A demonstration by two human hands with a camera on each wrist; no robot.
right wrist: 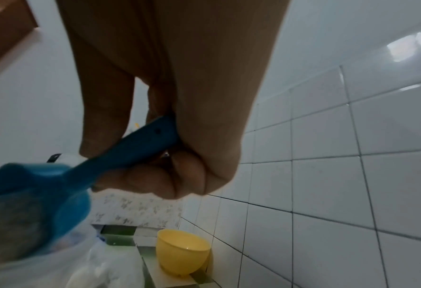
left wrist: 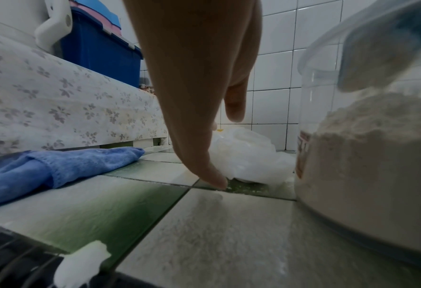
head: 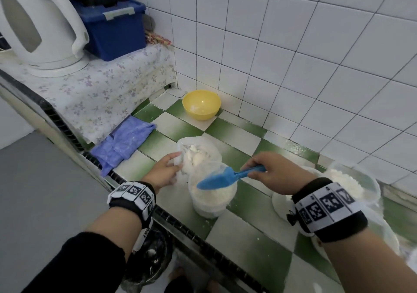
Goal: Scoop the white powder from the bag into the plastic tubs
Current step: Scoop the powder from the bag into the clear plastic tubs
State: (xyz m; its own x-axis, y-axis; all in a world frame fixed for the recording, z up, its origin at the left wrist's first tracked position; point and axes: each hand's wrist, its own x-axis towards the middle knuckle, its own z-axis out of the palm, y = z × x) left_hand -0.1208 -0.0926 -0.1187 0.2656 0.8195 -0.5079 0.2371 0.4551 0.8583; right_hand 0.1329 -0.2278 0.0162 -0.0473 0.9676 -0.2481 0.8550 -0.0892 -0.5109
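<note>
A clear plastic bag (head: 198, 150) of white powder lies open on the green-and-white tiled counter (head: 243, 243). My left hand (head: 173, 162) holds the bag's near rim; in the left wrist view one fingertip (left wrist: 217, 181) reaches down to the tile beside the bag (left wrist: 244, 155). My right hand (head: 257, 171) grips the handle of a blue scoop (head: 216, 180). The scoop is tilted over a clear plastic tub (head: 212, 198) that stands in front of the bag, heaped with powder. Powder clings to the scoop (left wrist: 386, 48) above the tub (left wrist: 364, 155). A second tub (head: 352, 184) with powder stands behind my right wrist.
A yellow bowl (head: 201, 104) sits in the back corner by the tiled wall. A blue cloth (head: 124, 144) lies left of the bag. On the raised flowered shelf stand a white kettle (head: 38, 26) and a blue storage box (head: 112, 28). Spilled powder dusts the tiles.
</note>
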